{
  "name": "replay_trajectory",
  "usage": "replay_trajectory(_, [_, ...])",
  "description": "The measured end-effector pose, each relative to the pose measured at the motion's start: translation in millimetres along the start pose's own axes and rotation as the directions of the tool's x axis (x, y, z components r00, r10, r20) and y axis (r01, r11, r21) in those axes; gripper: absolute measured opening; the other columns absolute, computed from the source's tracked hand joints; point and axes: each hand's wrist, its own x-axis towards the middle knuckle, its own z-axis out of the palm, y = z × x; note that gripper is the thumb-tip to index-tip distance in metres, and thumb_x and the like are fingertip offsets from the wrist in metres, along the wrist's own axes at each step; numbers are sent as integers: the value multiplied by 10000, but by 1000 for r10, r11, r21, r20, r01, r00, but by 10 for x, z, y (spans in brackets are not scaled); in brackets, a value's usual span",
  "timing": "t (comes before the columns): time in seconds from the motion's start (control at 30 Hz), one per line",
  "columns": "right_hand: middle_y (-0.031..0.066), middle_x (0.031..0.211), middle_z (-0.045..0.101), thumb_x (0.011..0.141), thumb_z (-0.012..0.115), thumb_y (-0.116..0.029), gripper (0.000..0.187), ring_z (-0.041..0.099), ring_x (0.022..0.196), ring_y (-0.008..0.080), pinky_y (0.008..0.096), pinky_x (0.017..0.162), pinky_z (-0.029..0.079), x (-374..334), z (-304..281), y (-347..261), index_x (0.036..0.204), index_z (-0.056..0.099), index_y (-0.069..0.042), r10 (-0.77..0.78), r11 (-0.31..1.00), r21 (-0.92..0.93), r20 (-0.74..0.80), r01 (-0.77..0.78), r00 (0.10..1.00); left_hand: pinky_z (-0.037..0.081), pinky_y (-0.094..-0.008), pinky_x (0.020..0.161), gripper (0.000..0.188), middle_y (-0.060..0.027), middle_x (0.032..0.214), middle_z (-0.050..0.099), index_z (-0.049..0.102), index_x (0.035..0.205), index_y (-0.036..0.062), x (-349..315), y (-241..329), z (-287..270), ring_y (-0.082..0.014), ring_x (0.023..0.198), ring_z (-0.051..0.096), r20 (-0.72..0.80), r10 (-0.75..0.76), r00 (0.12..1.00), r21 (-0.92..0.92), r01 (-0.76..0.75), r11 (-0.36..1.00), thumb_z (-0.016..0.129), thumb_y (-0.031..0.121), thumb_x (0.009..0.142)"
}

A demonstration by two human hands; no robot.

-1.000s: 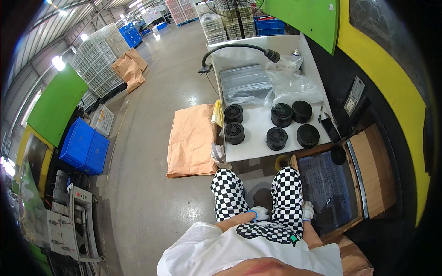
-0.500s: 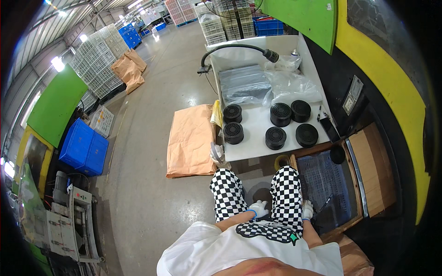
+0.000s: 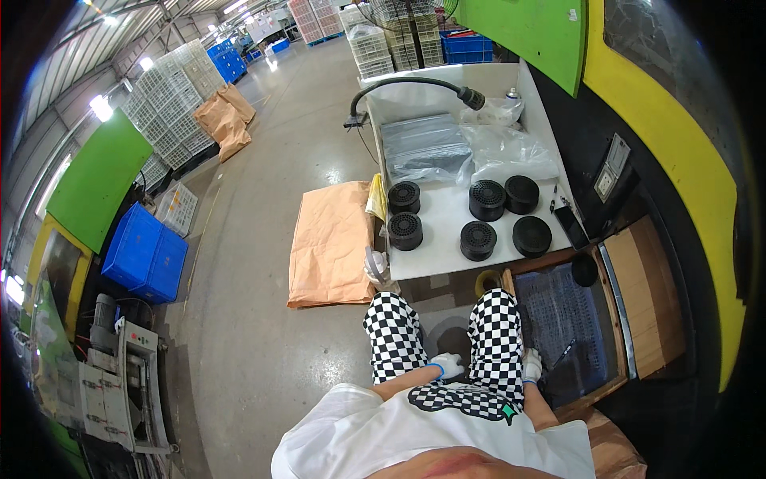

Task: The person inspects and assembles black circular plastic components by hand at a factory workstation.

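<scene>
My left hand [image 3: 448, 365], in a white glove with a blue cuff, rests against my inner left thigh, its fingers loosely out with nothing in them. Beside my right thigh hangs my right hand [image 3: 532, 366], also gloved, loosely open at the edge of a wooden-framed box [image 3: 511, 281]. In that box lie a blue mesh-like sheet under film [image 3: 550, 311], a black round part [image 3: 585, 270] and a thin pen-like tool [image 3: 568, 349]. Several black, round, perforated parts [image 3: 477, 240] stand in two groups on the white worktable [image 3: 435, 259], away from both hands.
Clear plastic bags [image 3: 511, 152], grey plastic sheets [image 3: 423, 144], a spray can [image 3: 511, 94] and a phone [image 3: 571, 226] lie on the worktable. A black flexible-neck lamp [image 3: 415, 79] arches over it. Brown paper sacks [image 3: 331, 243] lie to its left; blue crates [image 3: 144, 254] stand farther left.
My left hand's fingers have lowered slightly against my thigh. My right hand and the parts on the worktable stay where they were; the view has shifted very slightly.
</scene>
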Motion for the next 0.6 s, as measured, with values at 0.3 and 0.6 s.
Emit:
replay_trajectory(0.3, [127,1025,518,771,483,-350,338,501,921,333,411,784,416,19,32,43,957,542,-75,7,999,-38,23,-6,1000,426,-403,808,435,-199,999,572,542,1035,48,66,-31,82,-335,916,554,180,107,978,169,-137,976,449,376,764])
replay_trajectory(0.6, [133,1026,517,773,471,-355,338,494,930,337,410,793,407,26,41,35,942,553,-74,-12,999,-39,-37,11,999,431,-403,796,400,-204,986,576,617,885,24,92,-92,153,-324,923,555,316,164,935,156,-221,963,435,360,765])
